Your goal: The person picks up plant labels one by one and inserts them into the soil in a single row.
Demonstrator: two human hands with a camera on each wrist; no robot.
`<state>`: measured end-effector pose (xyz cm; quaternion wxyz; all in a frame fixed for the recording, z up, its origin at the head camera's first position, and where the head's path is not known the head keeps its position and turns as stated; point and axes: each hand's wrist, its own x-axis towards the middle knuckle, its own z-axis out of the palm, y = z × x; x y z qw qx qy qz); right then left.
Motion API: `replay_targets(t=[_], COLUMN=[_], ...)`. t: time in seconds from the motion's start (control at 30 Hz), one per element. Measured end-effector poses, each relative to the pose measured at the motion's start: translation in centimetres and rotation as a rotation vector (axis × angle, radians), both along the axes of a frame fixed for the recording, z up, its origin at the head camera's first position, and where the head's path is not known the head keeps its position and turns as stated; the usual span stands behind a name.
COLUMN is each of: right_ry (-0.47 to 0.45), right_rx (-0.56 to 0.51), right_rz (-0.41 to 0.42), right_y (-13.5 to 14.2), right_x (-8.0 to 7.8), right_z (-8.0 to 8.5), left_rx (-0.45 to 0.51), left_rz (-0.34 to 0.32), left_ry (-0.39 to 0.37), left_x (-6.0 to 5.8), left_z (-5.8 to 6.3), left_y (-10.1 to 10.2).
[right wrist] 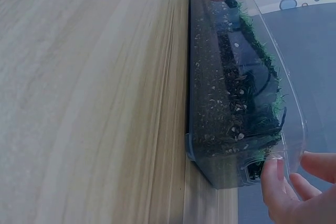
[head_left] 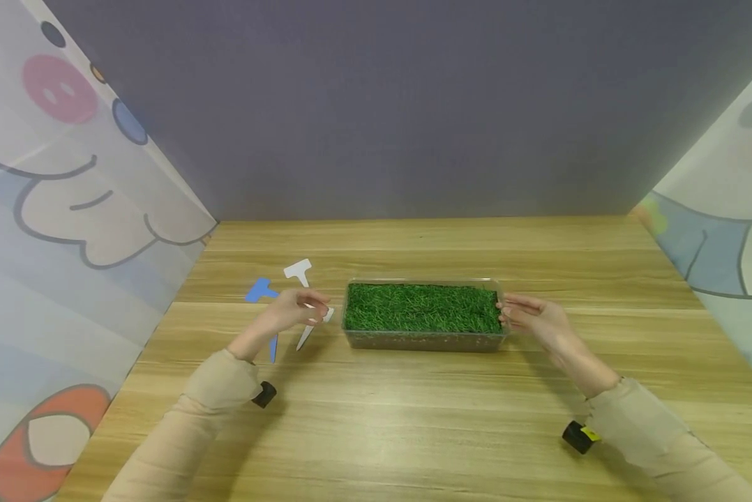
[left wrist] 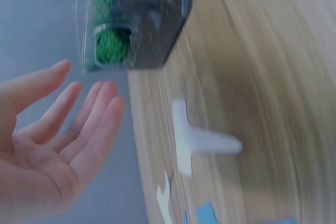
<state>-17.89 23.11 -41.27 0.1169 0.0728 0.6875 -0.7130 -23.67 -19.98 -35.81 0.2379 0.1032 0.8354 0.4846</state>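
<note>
A clear plastic planter box (head_left: 426, 341) stands on the wooden table, holding dark soil with pale specks and dense green grass (head_left: 420, 307). At its right end, my right hand (head_left: 539, 321) pinches the rim between thumb and fingers; the right wrist view shows fingertips (right wrist: 272, 182) at the end wall, by a small cutout. My left hand (head_left: 294, 310) is just off the left end, fingers loosely bent and holding nothing. Below it lie white T-shaped plant labels (head_left: 297, 270) and a blue plant label (head_left: 261, 290), partly hidden by the hand.
Wood-grain table (head_left: 414, 432) surrounds the box. A plain grey wall (head_left: 401, 111) rises at the back, with cartoon-printed panels (head_left: 56, 188) on both sides. Small black devices (head_left: 264, 394) sit at both wrists, by the beige sleeves (head_left: 206, 397).
</note>
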Motion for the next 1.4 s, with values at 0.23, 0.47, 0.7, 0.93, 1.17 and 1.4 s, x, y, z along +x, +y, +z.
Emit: replay_targets(t=[0.23, 0.47, 0.7, 0.93, 1.17, 1.4], right_ry=[0.016, 0.004, -0.011, -0.021, -0.033, -0.033], right_rx=[0.021, 0.084, 0.078, 0.018, 0.006, -0.007], right_rz=[0.017, 0.016, 0.008, 0.003, -0.004, -0.008], right_y=[-1.2, -1.4, -1.7, -1.7, -1.7, -1.7], right_x=[1.2, 1.1, 1.4, 1.4, 1.5, 1.4], right_z=[2.9, 3.0, 3.5, 3.6, 3.6, 3.6], left_rx=[-0.089, -0.2, -0.311, -0.406, -0.484, -0.546], left_rz=[-0.081, -0.107, -0.131, -0.128, -0.139, -0.179], left_ry=[0.124, 0.208, 0.312, 0.317, 0.322, 0.299], left_x=[-0.3, -0.3, -0.6, -0.7, -0.8, -0.9], left_z=[0.2, 0.5, 0.3, 0.0, -0.4, -0.8], left_y=[-2.4, -4.2, -5.5, -6.2, -6.6, -7.0])
